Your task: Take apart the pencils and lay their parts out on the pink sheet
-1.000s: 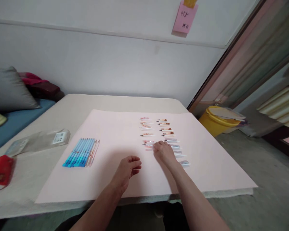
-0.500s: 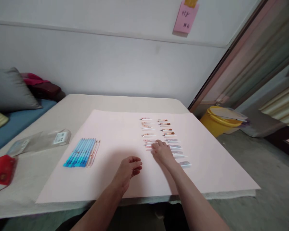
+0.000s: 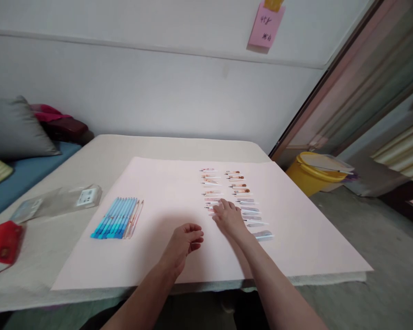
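A pink paper sheet [image 3: 165,183] covers the table. On it lie two columns of small pen parts: a left column [image 3: 209,182] and a right column [image 3: 242,197]. My right hand [image 3: 229,216] lies over the near end of the left column, fingers stretched flat and touching the pieces there. My left hand [image 3: 185,240] rests on the sheet just to its left, fingers loosely curled, with nothing visible in it. A row of blue pens [image 3: 115,217] with a pink one at its right side lies further left.
A clear plastic bag with a label [image 3: 57,201] and a red packet [image 3: 2,247] sit on the table's left part. A yellow bucket [image 3: 313,172] stands on the floor at the right. Cushions [image 3: 15,128] lie at the far left. A pink note [image 3: 265,27] hangs on the wall.
My right hand has slid a little left, from between the two columns onto the near end of the left column. My left hand has stayed put.
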A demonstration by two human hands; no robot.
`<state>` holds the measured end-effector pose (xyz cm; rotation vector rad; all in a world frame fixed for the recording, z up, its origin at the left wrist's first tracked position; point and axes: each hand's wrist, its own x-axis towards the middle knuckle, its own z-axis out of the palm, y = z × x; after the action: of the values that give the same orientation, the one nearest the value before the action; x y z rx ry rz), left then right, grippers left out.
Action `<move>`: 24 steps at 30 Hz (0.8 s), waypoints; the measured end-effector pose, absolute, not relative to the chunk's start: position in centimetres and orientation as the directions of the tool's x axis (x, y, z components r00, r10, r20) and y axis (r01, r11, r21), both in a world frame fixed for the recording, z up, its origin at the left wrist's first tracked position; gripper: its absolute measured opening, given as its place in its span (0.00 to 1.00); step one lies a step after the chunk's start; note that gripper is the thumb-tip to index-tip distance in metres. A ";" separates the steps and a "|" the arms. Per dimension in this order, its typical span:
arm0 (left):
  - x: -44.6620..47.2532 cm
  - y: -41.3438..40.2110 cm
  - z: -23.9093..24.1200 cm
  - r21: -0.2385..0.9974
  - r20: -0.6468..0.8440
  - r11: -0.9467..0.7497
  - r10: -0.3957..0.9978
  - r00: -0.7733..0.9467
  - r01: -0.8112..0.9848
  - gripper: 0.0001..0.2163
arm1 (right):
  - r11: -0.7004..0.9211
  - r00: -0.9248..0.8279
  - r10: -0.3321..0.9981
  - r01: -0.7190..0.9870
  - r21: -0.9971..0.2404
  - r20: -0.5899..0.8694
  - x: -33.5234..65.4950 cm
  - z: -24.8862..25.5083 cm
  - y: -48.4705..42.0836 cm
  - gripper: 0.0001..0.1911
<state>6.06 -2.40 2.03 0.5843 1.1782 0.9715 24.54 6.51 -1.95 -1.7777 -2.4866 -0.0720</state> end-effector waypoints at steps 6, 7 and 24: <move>6.0 -2.4 2.1 0.811 -0.495 0.490 0.866 0.073 -0.320 0.12 | 0.339 -0.334 0.937 0.940 -0.042 0.101 23.9 -2.1 6.5 0.14; 6.0 -2.4 2.1 0.812 -0.495 0.491 0.866 0.074 -0.317 0.12 | 0.341 -0.335 0.937 0.939 -0.044 0.098 23.9 -2.1 6.5 0.15; 6.0 -2.4 2.2 0.811 -0.497 0.492 0.865 0.071 -0.315 0.12 | 0.326 -0.321 0.944 0.944 -0.059 0.073 24.2 -1.1 6.1 0.16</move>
<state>6.01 -2.42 2.18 0.5839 1.1833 0.9666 24.20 6.08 -1.05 -1.7715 -2.4799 0.0088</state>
